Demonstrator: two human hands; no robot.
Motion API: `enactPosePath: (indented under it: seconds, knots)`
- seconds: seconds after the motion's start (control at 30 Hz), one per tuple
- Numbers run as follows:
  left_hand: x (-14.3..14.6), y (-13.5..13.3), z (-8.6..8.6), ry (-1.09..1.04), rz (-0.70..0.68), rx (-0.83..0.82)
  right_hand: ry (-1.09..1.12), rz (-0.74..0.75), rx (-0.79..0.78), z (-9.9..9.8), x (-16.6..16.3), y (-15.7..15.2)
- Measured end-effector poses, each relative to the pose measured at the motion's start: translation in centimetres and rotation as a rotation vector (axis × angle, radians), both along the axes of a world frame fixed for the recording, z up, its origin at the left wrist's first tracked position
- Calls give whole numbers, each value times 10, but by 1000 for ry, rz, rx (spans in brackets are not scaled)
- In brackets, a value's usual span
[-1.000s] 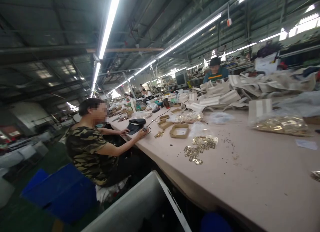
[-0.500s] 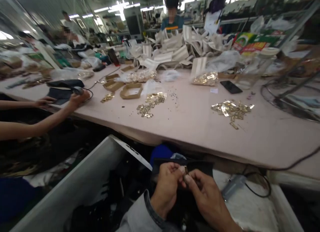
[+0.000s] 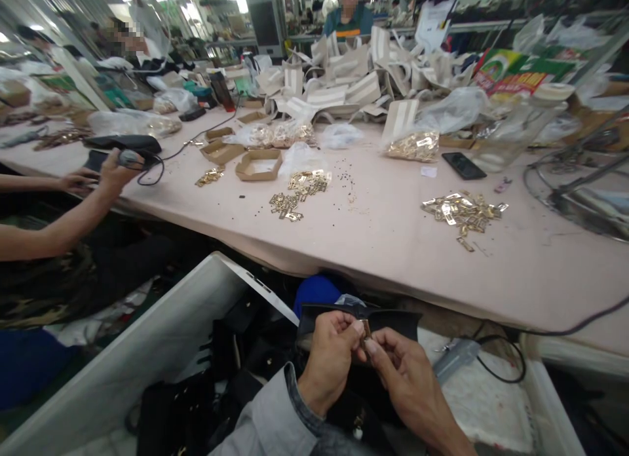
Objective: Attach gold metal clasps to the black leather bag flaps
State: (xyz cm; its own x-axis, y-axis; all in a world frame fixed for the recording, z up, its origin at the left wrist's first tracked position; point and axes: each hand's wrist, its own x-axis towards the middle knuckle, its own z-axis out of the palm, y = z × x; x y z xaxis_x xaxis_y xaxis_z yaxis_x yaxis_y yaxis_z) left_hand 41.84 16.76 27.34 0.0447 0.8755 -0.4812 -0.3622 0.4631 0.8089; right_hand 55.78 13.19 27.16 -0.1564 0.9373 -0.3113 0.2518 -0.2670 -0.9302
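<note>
Low in the middle, my left hand [image 3: 329, 361] and my right hand [image 3: 410, 380] meet, fingers pinched. Between their thumbs and fingertips is a small gold metal plate [image 3: 365, 327], partly covered by the fingers. Behind and below it spreads a black leather-like piece [image 3: 398, 320], which looks like part of a bag; the fingers hide how the two join. To the right of my right hand, a grey corded handheld tool [image 3: 458, 358] rests on a white surface [image 3: 496, 410]. Black pieces with gold fittings [image 3: 171, 413] fill a white bin [image 3: 142, 341] at my left.
The pink-covered table [image 3: 373, 253] bears a right pile of gold plates [image 3: 462, 210], a middle pile [image 3: 299, 192], cardboard trays [image 3: 259, 166], a phone [image 3: 463, 166] and a heap of beige straps [image 3: 344, 82]. At left, a co-worker's hand [image 3: 115, 174] holds a corded tool [image 3: 130, 159].
The view has tipped down slightly. My hands keep their pinch on the gold plate, which shows a little more. The co-worker's hand with the tool has shifted left.
</note>
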Motion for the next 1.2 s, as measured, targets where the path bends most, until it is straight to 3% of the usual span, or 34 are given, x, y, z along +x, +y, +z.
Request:
enactPosePath:
  seconds: [0.2,0.4,0.57,0.77,0.9,1.1,1.2]
  knots:
    - [-2,-1,5,8,-12,-43,-54,-7,35,2,-3,2]
    - [-10,2,5,-156,-63,-91,32,-5,4,-1,-4,-1]
    - [-8,1,4,-62,-13,-23,60,-5,7,-2,-6,-4]
    - [-3,-1,5,-23,0,14,248,-58,-39,2,-8,-3]
    - [-6,-2,5,78,-32,51,150,-77,-54,2,-9,-4]
    - [-13,0,7,474,-96,128,88,-60,-29,-4,-11,-7]
    - [-13,0,8,497,-76,136,71,-60,-30,-6,-12,-8]
